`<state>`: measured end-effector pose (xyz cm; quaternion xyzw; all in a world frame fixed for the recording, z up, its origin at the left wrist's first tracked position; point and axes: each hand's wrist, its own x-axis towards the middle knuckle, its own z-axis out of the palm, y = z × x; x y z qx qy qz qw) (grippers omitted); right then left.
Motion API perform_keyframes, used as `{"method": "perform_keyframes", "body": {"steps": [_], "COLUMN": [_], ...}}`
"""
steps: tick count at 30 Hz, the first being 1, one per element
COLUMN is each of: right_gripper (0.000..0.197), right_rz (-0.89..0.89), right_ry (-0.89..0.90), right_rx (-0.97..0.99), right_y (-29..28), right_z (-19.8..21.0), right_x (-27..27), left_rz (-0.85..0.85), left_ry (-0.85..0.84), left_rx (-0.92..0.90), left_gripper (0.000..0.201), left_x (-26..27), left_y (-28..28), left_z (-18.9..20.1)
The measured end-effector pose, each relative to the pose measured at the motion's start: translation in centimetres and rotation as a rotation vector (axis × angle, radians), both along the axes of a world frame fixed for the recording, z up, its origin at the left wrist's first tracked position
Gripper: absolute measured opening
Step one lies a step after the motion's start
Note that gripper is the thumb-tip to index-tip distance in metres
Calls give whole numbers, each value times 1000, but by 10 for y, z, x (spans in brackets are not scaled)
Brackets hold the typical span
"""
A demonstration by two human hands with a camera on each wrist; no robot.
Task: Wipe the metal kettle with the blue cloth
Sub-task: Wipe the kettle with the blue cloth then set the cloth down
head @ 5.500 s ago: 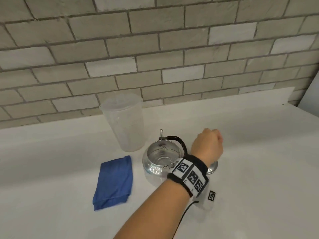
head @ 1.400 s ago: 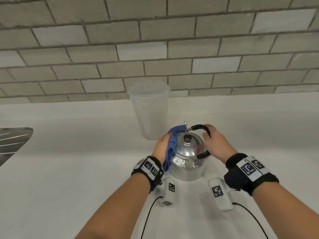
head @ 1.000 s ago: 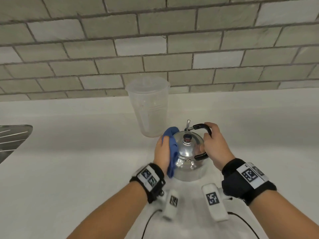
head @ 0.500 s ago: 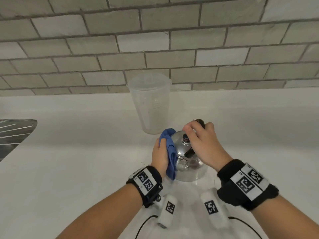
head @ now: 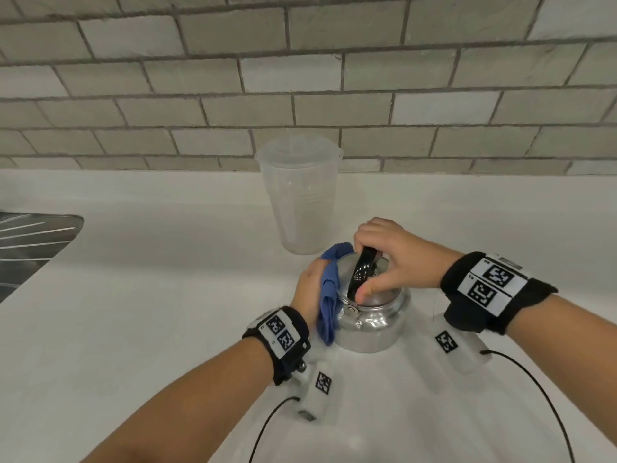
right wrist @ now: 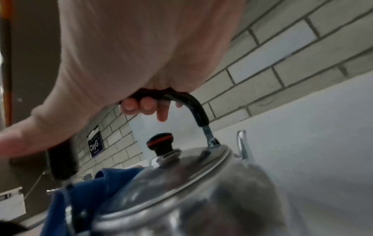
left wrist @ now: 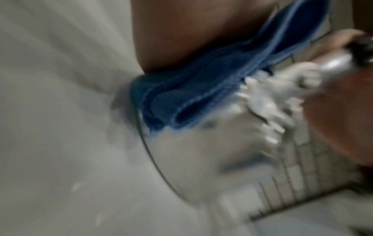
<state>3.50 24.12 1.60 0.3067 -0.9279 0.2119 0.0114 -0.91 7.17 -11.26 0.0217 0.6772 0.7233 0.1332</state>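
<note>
The shiny metal kettle (head: 370, 324) stands on the white counter in front of me, lid on. My right hand (head: 389, 255) grips its black handle (head: 362, 274) from above, fingers curled round the handle (right wrist: 193, 105) in the right wrist view, above the black lid knob (right wrist: 160, 142). My left hand (head: 309, 289) presses the bunched blue cloth (head: 329, 299) against the kettle's left side. In the blurred left wrist view the blue cloth (left wrist: 201, 89) lies between my palm and the kettle (left wrist: 212, 151). The blue cloth (right wrist: 84, 191) also shows at the kettle's far flank (right wrist: 201, 199).
A tall translucent plastic jug (head: 300, 195) stands just behind the kettle, close to the brick-tile wall (head: 300, 78). A metal sink drainer (head: 30, 242) lies at the far left. White tagged devices with cables (head: 319, 385) hang from my wrists near the counter.
My right hand has swung the handle upright over the lid and now grips it from above. The left hand keeps the cloth on the kettle's left side, shifting slightly.
</note>
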Motion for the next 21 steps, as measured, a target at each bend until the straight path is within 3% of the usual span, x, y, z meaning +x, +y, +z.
{"method": "perform_keyframes", "body": {"steps": [2, 6, 10, 13, 15, 17, 19, 21], "right_gripper": [54, 57, 53, 60, 67, 68, 61, 55], "right_rz": [-39, -133, -147, -227, -347, -478, -580, -634], "right_ry": [42, 112, 59, 67, 123, 181, 219, 220], "right_rx": [-46, -72, -108, -127, -121, -108, -93, -86], "right_y": [-4, -16, -17, -21, -29, -36, -42, -47], "right_z": [-6, -15, -12, -12, -15, -18, -18, -17], "right_x": [1, -2, -2, -1, -3, -5, -10, -14], "left_rz": [117, 256, 78, -117, -36, 61, 192, 302], "left_ry": [-103, -101, -96, 53, 24, -170, -172, -102], "left_rx": [131, 174, 129, 129, 144, 292, 206, 155], "left_gripper": [38, 42, 35, 40, 42, 44, 53, 45], "left_x": [19, 24, 4, 0, 1, 8, 15, 27], "left_y": [3, 7, -5, -5, -4, -1, 7, 16], "left_z": [-6, -20, 3, 23, 29, 20, 1, -9]}}
